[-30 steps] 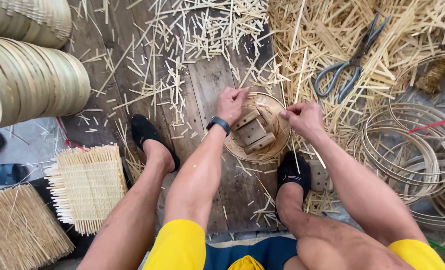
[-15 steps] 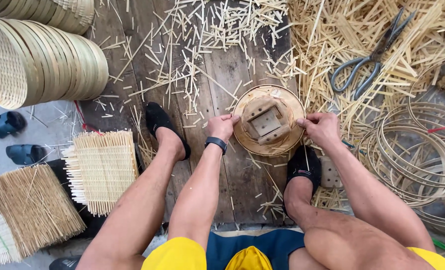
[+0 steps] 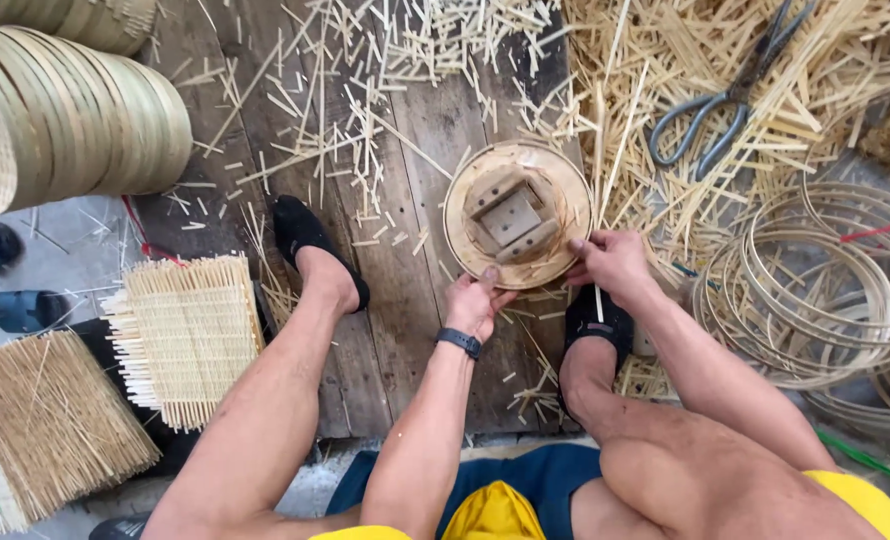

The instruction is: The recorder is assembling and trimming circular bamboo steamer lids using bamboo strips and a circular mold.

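Head view: we see both hands, left hand (image 3: pixel 477 303) and right hand (image 3: pixel 613 262), gripping the round bamboo tray (image 3: pixel 517 214) by its near rim; offcuts beneath could tilt it.

Large scissors (image 3: pixel 722 105) lie on loose bamboo strips (image 3: pixel 655 60) at upper right. Coiled bamboo hoops (image 3: pixel 815 290) sit right; stacked round baskets (image 3: pixel 75 120) upper left (on their sides), woven mats (image 3: pixel 190 335) below them.
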